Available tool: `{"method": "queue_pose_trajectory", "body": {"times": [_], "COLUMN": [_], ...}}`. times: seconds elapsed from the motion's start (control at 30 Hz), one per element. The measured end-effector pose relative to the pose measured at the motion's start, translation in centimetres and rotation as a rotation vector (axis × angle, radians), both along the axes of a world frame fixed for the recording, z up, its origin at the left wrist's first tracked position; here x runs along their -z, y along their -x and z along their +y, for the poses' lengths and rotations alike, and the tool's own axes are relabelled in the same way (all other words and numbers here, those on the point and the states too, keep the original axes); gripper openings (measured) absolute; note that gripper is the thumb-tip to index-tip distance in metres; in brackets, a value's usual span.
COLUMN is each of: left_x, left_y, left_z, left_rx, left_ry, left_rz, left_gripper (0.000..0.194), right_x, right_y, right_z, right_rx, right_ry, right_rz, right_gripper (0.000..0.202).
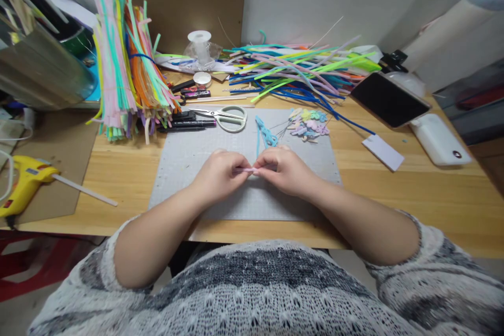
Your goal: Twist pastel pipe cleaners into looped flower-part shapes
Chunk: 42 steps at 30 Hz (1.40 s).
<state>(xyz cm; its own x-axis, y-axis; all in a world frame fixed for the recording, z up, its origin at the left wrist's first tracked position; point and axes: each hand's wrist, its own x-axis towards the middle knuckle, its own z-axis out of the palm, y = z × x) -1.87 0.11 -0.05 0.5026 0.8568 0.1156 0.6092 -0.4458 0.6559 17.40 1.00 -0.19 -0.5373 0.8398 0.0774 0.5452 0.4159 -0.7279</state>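
Note:
Over the grey cutting mat [177,168], my left hand [226,170] pinches a thin pink strip [244,169], which looks like a pipe cleaner. My right hand [281,168] is closed on the strip's other end, and the fingertips of both hands nearly meet. Just beyond my right hand lie light blue twisted pieces [268,134] with thin wires. A small pile of pastel flower shapes [309,125] rests at the mat's back right. Scissors with pale green handles [230,118] lie at its back edge.
Bundled pipe cleaners [114,63] stand at the back left, with loose ones [291,65] spread behind the mat. A yellow glue gun [25,181] lies far left. To the right are a phone [389,100], a white device [440,139] and a white card [382,151].

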Motion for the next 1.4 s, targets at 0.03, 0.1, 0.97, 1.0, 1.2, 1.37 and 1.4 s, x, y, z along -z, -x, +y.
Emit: {"method": "queue_pose_trajectory", "body": {"times": [0.03, 0.1, 0.97, 1.0, 1.2, 1.37, 1.4], "left_x": [-0.3, -1.1, 1.4, 1.4, 1.4, 1.3, 1.3], "left_y": [0.1, 0.5, -0.5, -0.5, -0.4, -0.1, 0.0], "left_z": [-0.1, -0.2, 1.3, 1.3, 1.3, 1.5, 1.6], "left_rx": [-0.004, -0.087, -0.361, -0.346, -0.435, -0.394, -0.375], "left_ry": [-0.008, -0.063, 0.653, 0.654, 0.574, 0.563, 0.563], "left_rz": [-0.027, -0.147, -0.882, -0.888, -0.901, -0.901, -0.911], "left_gripper": [0.012, 0.012, 0.024, 0.024, 0.026, 0.024, 0.023], "right_x": [0.1, 0.2, 1.1, 1.1, 1.3, 1.3, 1.2], "right_y": [0.0, -0.1, 1.4, 1.4, 1.1, 0.8, 0.8], "right_z": [0.1, 0.4, -0.4, -0.4, -0.8, -0.6, -0.4], "right_rx": [0.011, 0.041, 0.136, 0.143, 0.145, 0.121, 0.092], "right_ry": [0.016, 0.049, 0.677, 0.653, 0.383, 0.425, 0.561], "right_rz": [0.023, 0.081, 0.485, 0.452, 0.266, 0.325, 0.384], "right_gripper": [0.010, 0.009, 0.022, 0.023, 0.020, 0.026, 0.027]}}
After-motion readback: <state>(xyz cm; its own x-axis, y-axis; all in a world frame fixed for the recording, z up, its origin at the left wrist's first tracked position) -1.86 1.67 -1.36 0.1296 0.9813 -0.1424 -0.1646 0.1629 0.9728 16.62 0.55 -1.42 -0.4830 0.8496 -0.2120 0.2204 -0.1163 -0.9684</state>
